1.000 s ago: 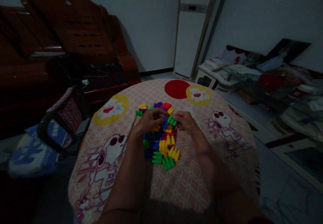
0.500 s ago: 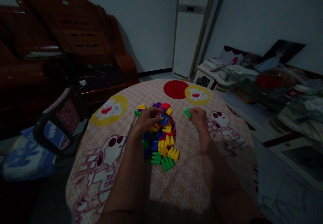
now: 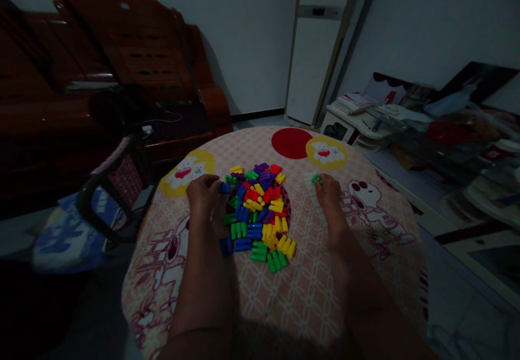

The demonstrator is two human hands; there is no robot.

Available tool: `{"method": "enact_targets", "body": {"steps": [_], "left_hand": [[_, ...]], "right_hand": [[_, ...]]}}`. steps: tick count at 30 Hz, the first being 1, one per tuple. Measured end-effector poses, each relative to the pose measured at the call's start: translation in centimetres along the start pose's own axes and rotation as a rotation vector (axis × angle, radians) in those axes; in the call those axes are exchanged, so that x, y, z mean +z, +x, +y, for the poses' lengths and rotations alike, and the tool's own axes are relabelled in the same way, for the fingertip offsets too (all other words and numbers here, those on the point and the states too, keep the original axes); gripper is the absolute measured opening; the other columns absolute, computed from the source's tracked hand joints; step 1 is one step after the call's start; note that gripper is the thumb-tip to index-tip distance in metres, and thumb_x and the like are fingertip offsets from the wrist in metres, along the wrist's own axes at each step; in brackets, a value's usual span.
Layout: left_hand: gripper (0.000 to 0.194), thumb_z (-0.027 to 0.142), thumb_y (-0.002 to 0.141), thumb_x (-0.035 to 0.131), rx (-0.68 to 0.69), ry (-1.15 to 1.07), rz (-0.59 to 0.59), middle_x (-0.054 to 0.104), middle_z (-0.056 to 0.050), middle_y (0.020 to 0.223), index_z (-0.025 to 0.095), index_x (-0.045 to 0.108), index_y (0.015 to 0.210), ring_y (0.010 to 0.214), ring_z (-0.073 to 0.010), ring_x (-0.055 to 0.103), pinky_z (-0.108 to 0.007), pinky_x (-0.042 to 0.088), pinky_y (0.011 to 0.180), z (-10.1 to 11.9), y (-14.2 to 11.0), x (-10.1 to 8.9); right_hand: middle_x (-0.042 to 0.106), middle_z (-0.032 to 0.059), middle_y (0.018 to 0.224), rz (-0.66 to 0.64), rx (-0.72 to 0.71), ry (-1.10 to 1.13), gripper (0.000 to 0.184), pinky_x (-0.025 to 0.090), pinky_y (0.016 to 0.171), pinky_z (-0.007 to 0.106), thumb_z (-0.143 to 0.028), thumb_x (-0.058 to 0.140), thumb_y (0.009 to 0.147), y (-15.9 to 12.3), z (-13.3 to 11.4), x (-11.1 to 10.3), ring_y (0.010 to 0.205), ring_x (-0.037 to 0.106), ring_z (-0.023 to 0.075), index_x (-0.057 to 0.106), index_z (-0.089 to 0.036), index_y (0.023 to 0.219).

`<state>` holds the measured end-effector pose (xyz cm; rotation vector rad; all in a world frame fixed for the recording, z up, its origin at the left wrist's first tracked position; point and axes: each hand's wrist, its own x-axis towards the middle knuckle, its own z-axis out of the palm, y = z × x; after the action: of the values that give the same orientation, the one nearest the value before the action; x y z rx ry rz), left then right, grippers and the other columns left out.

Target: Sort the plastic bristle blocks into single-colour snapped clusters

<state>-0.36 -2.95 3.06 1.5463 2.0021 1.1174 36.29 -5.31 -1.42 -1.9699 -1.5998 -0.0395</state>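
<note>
A heap of plastic building blocks (image 3: 254,202) in red, yellow, blue, green and purple lies in the middle of the round table. At the heap's left side, my left hand (image 3: 202,191) pinches a blue block (image 3: 224,188) between thumb and fingers. My right hand (image 3: 328,191) is out to the right, apart from the heap, with its fingers closed on a green block (image 3: 316,178) that is partly hidden by them. Nearest me in the heap lie green blocks (image 3: 277,261) and yellow blocks (image 3: 286,246).
A patterned cloth (image 3: 260,300) covers the round table. To the left stand a chair (image 3: 122,187) and a carved wooden sofa (image 3: 142,51). A cluttered cabinet (image 3: 365,116) runs along the right, and a tall white appliance (image 3: 312,62) stands at the back.
My left hand has moved left from over the heap, carrying a blue block. The green block in my right hand has turned. The whole view has shifted slightly.
</note>
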Motion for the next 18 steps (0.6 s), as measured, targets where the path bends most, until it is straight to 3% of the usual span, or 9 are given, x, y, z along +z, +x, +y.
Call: {"method": "enact_targets", "body": {"steps": [6, 12, 14, 18], "left_hand": [[0.025, 0.026, 0.079, 0.058, 0.033, 0.177, -0.084, 0.078, -0.010, 0.100, 0.019, 0.078, 0.094, 0.103, -0.0302, 0.070, -0.041, 0.052, 0.096, -0.6, -0.1, 0.5], [0.045, 0.024, 0.084, 0.054, 0.199, 0.184, -0.018, 0.068, -0.016, 0.130, 0.014, 0.069, 0.126, 0.123, -0.0302, 0.062, -0.042, 0.044, 0.109, 0.2, 0.1, 2.1], [0.047, 0.021, 0.083, 0.055, 0.218, 0.182, -0.062, 0.069, -0.015, 0.129, 0.014, 0.068, 0.127, 0.124, -0.0291, 0.062, -0.040, 0.044, 0.110, 0.3, 0.2, 3.0], [0.043, 0.019, 0.079, 0.059, 0.131, 0.207, -0.064, 0.075, -0.010, 0.115, 0.018, 0.072, 0.120, 0.110, -0.0280, 0.068, -0.038, 0.050, 0.100, 0.0, 0.4, 3.8]], "right_hand": [[0.073, 0.0140, 0.102, 0.021, 0.010, 0.069, 0.024, 0.047, 0.088, 0.037, -0.018, 0.057, 0.085, 0.2, 0.5, 0.1, 0.093, 0.064, 0.0257, 0.072, -0.016, 0.104], [0.074, 0.0149, 0.104, 0.055, 0.038, 0.109, 0.026, 0.048, 0.089, 0.037, -0.020, 0.061, 0.082, 0.3, 0.3, 0.1, 0.095, 0.066, 0.0263, 0.072, -0.016, 0.105], [0.075, 0.0147, 0.104, 0.074, 0.061, 0.144, 0.026, 0.048, 0.090, 0.038, -0.023, 0.062, 0.082, 0.3, 0.2, 0.0, 0.094, 0.067, 0.0262, 0.073, -0.016, 0.104], [0.076, 0.0147, 0.095, 0.150, 0.125, 0.247, 0.029, 0.050, 0.085, 0.037, -0.034, 0.057, 0.086, 0.3, 0.0, -0.5, 0.086, 0.069, 0.0257, 0.073, -0.014, 0.100]]}}
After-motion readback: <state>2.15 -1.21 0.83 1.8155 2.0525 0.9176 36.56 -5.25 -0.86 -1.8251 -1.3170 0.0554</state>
